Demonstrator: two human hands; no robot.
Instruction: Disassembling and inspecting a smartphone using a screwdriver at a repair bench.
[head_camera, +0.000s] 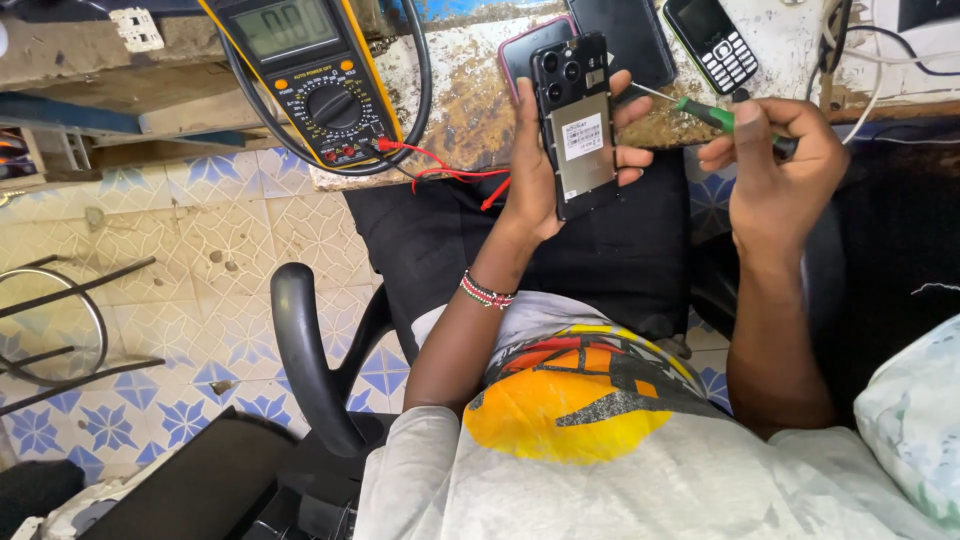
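My left hand (540, 170) holds a black smartphone (580, 125) with its back cover off, camera lenses at the top and a silver battery showing. My right hand (775, 165) grips a small green-handled screwdriver (705, 113), whose thin metal tip points left and meets the phone's right edge. Both hands hover above my lap, just in front of a worn workbench (470, 110).
On the bench lie a yellow-and-black multimeter (320, 75) with red and black leads (450, 172), a pink-edged phone (525, 50), a dark phone (625, 35) and a small keypad phone (712, 42). A black chair armrest (305, 360) curves at my left over a patterned tile floor (150, 300).
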